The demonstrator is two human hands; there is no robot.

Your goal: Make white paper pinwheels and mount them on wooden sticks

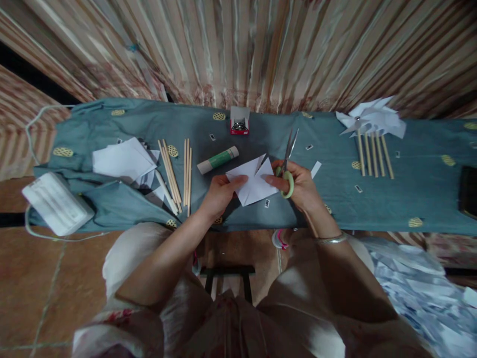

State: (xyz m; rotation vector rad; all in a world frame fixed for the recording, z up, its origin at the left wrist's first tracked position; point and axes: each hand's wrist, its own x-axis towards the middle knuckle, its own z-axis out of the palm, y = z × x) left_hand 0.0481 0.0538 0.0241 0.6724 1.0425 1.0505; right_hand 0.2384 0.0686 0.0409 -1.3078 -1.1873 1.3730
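The slit white paper square (249, 193) is held above the worktop (421, 174), its left side clamped in the fingers of the left hand (216, 198). By the right hand (301, 183), its right flap is steadied and the scissors (286, 158) are gripped, blades pointed away, presumably for safety. Room is left before the pinwheels (372, 118).

Pleated, striped curtains (257, 49) hang along the far side of the cloth-covered tabletop (425, 184), which is blue-green with yellow prints. A white box (57, 204) sits at its left end, with a pale cord (28, 130) near it. A dark object (468, 191) is cut off at the right edge. Below lie brown floor tiles (26, 293), a dark stand (227, 271) and, at lower right, a whitish-blue heap (417, 288), its make unclear.
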